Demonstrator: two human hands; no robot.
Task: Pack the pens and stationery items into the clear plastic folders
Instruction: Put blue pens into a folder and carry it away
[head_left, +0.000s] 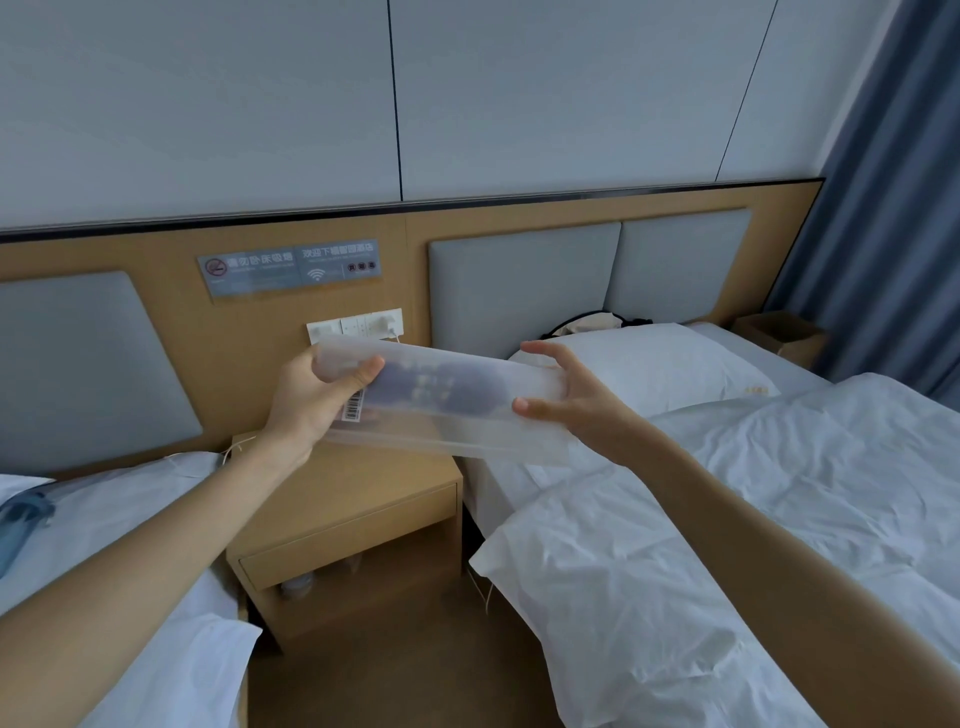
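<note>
I hold a clear, frosted plastic folder (441, 431) up in the air above the wooden nightstand (353, 499). A dark bluish shape shows through its middle, too blurred to name, and a barcode sticker sits near its left end. My left hand (317, 395) grips the left end, thumb on the front face. My right hand (566, 395) holds the right end between thumb and fingers. No loose pens or other stationery are in view.
Two beds with white linen flank the nightstand, the right bed (727, 493) with a pillow (649, 374) at its head. A blue object (21, 519) lies on the left bed. A cardboard box (784, 338) stands by the blue curtain. Wall sockets (358, 325) sit behind the folder.
</note>
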